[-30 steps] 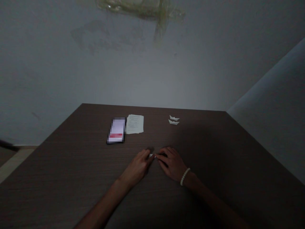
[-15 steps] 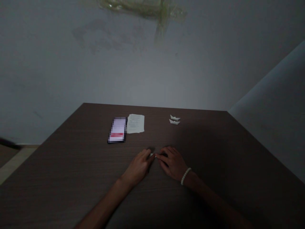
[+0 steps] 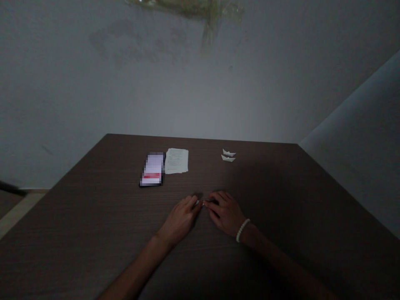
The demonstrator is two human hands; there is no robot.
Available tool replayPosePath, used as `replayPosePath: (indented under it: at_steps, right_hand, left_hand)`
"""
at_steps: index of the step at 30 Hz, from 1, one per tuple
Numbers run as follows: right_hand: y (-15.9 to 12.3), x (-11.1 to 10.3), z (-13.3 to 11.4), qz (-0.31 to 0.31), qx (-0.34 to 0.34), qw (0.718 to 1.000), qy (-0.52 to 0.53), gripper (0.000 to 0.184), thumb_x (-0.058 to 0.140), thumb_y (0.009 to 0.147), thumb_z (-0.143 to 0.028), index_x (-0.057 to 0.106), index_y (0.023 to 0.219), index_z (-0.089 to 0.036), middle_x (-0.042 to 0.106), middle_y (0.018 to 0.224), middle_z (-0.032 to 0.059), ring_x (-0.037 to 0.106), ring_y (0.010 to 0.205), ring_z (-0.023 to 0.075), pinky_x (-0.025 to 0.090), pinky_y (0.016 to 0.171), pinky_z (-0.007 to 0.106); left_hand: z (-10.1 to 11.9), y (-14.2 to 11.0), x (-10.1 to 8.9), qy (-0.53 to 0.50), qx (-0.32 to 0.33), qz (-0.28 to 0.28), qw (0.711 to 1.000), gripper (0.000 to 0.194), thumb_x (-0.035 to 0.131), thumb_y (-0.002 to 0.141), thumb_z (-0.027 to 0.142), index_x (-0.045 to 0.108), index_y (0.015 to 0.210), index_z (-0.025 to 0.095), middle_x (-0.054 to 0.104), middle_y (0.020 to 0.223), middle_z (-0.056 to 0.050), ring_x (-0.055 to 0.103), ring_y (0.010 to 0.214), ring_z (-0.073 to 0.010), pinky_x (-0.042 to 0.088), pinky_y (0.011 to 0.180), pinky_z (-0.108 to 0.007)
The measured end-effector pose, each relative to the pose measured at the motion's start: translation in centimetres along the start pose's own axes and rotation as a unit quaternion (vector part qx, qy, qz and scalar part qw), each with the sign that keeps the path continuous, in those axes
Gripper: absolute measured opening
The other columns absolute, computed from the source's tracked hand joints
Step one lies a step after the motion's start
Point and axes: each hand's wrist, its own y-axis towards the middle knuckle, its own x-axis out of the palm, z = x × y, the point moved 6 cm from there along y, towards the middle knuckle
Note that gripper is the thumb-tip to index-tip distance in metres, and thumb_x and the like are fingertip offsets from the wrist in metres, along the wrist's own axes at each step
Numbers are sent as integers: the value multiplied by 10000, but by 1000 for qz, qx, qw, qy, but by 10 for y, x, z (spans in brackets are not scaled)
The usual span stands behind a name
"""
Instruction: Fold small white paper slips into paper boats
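Observation:
Between my two hands is a small piece of white paper point(image 3: 197, 202), mostly covered by fingers, so its folded shape cannot be made out. My left hand point(image 3: 182, 216) pinches it from the left, thumb against the bent fingers. From the right, my right hand point(image 3: 226, 213) grips its other side with thumb and fingertips; a beaded white bracelet point(image 3: 242, 230) circles that wrist. Both hands rest low over the dark table. Farther back, beyond the right hand, two small folded paper boats point(image 3: 228, 158) sit one behind the other.
A phone point(image 3: 152, 169) with a lit, blurred screen lies at the left on the brown wooden table point(image 3: 103, 208). Against its right side is a stack of printed paper sheets point(image 3: 176, 161). A grey wall point(image 3: 200, 96) rises behind the table's far edge.
The hands hold nearly the same pose on the paper. The whole view has shifted very slightly; nothing on the table has moved.

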Motion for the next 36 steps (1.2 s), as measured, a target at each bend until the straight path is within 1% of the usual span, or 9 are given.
replayPosePath:
  at_steps: [6,9,17,22,26,28,31,33,36]
  right_hand:
    - [0,2,-1,-6,-8,1000,-10,219,567,874,-193,657,1073,-208,609,1123,93,517,1043,255,430,853,417]
    - [2,4,0,-10,-1,1000,-12,188,565,877,-202,659,1040,-202,603,1153,89,518,1055,253,427,865,414]
    - [2,4,-1,4,20,1000,6,169,561,871,-193,666,1003,-203,595,1194,97,523,1076,255,416,885,419]
    - [1,4,1,9,30,999,22,189,568,867,-189,662,1030,-207,594,1183,93,514,1081,257,418,901,425]
    - [1,3,1,4,35,999,32,233,563,872,-192,635,1093,-203,604,1166,89,512,1070,255,416,930,431]
    - [1,3,2,6,39,998,42,305,558,877,-195,596,1180,-197,606,1174,94,513,1073,253,419,942,431]
    - [-1,4,4,20,41,998,51,369,555,880,-201,555,1249,-185,605,1200,104,515,1084,259,426,950,437]
    - [-1,4,5,28,34,997,61,358,552,879,-191,566,1236,-185,613,1200,99,525,1080,251,435,947,429]
    - [-4,5,5,30,3,997,76,287,543,882,-159,617,1157,-194,636,1181,76,541,1070,223,441,945,402]
  left_hand:
    - [0,1,3,14,-6,-27,1000,341,384,928,88,535,1230,143,538,1095,-125,522,945,-245,496,821,-409]
    - [0,1,3,22,-11,-37,999,354,411,903,70,539,1224,148,538,1090,-118,523,948,-247,491,833,-409]
    - [1,0,3,22,-10,-28,999,392,417,880,68,531,1246,154,533,1152,-131,523,989,-260,492,836,-418]
    - [2,0,-6,-6,-13,7,1000,345,435,908,133,557,1230,154,551,1116,-136,537,960,-257,493,829,-421]
    - [-3,-2,-13,-54,-9,42,998,270,458,939,216,610,1157,167,573,1088,-119,544,959,-241,491,854,-409]
    - [-9,-3,-14,-74,-10,56,996,258,472,937,212,622,1141,165,591,1065,-112,558,939,-231,501,843,-403]
    - [-14,-4,-14,-108,0,78,991,264,470,929,166,629,1140,170,607,1102,-113,565,999,-228,498,884,-402]
    - [-15,-3,-13,-129,13,79,988,300,460,918,118,617,1167,175,609,1139,-112,562,1044,-224,496,908,-393]
    - [-18,-3,-12,-150,18,87,985,341,465,898,78,599,1195,177,591,1202,-113,553,1094,-218,499,928,-376]
